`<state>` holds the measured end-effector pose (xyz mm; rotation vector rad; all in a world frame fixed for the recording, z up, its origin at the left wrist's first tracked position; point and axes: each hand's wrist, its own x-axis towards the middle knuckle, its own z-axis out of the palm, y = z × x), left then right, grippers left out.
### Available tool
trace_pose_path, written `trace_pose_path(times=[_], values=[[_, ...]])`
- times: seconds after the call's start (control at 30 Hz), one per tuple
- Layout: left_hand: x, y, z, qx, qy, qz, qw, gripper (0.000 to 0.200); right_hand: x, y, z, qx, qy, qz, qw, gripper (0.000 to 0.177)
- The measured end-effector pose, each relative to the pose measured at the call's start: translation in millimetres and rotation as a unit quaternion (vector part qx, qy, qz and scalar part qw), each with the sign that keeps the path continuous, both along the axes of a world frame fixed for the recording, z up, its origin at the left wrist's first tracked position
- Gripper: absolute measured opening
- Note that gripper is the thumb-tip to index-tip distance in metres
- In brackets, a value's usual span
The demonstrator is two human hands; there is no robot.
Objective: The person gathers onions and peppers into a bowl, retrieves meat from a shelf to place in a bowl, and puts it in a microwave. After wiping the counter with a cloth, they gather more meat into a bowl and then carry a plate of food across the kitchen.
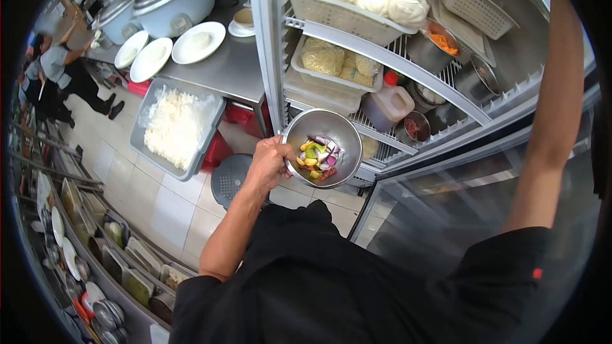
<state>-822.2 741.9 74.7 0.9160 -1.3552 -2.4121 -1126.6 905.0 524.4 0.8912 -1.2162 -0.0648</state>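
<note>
My left hand (271,160) grips the rim of a steel mixing bowl (347,130) on its left side. Inside lie cut vegetables (319,154), with purple onion and green and yellow pieces. The bowl is in front of an opened refrigerator's shelves (395,54). My right arm reaches up along the right edge beside the glass door; the hand itself is beyond the top of the view. Close to the bowl, on a shelf, are a plastic jug (389,105) with dark liquid and a small steel pot (413,127) with reddish contents.
Higher shelves hold a basket (341,13) of bagged white bundles and a tray of yellow noodles (338,64). A tub of rice (175,130) stands at left, below plates (199,43) and rice cookers (175,6) on a counter. A stool (229,178) is nearby. People (60,70) stand far left.
</note>
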Motion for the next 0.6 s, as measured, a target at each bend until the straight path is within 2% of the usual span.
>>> trace_pose_path(times=[0.03, 0.07, 0.1, 0.13, 0.17, 0.2, 0.27, 0.3, 0.37, 0.4, 0.47, 0.5, 0.6], values=[[2, -2, 0, 0.003, -0.002, -0.002, 1.000, 0.006, 37, -12, -35, 0.004, -0.188, 0.127, 0.974, 0.027], [5, -3, 1, 0.007, -0.002, 0.008, 1.000, 0.006, 83, -22, -79, -0.010, -0.398, 0.249, 0.883, 0.025], [7, -5, 4, 0.014, -0.002, 0.005, 1.000, 0.006, 126, -35, -124, -0.025, -0.563, 0.293, 0.772, 0.023], [10, -7, 7, 0.018, -0.002, 0.002, 1.000, 0.006, 136, -42, -159, 0.119, -0.621, 0.247, 0.734, 0.029], [12, -8, 12, 0.009, -0.011, 0.001, 1.000, 0.006, 145, -49, -193, 0.259, -0.660, 0.194, 0.678, 0.037], [14, -7, 19, 0.007, -0.012, 0.008, 1.000, 0.006, 152, -54, -224, 0.293, -0.701, 0.163, 0.629, 0.044], [20, -9, 27, 0.002, -0.017, 0.011, 1.000, 0.005, 158, -65, -286, 0.308, -0.679, 0.269, 0.609, 0.023], [24, -12, 26, 0.005, -0.013, 0.009, 1.000, 0.007, 158, -70, -305, 0.310, -0.679, 0.273, 0.606, 0.023], [32, -14, 29, 0.002, -0.012, 0.015, 1.000, 0.007, 162, -77, -328, 0.342, -0.773, 0.292, 0.448, 0.030], [35, -16, 30, -0.002, -0.008, 0.018, 1.000, 0.008, 165, -79, -329, 0.344, -0.773, 0.292, 0.446, 0.030], [40, -20, 25, -0.004, -0.017, 0.020, 1.000, 0.008, 172, -81, -328, 0.379, -0.801, 0.248, 0.391, 0.023], [42, -22, 23, -0.008, -0.024, 0.020, 0.999, 0.009, 176, -80, -323, 0.380, -0.827, 0.231, 0.343, 0.030], [46, -25, 23, -0.010, -0.020, 0.026, 0.999, 0.008, 181, -89, -324, 0.369, -0.842, 0.199, 0.338, 0.029]])
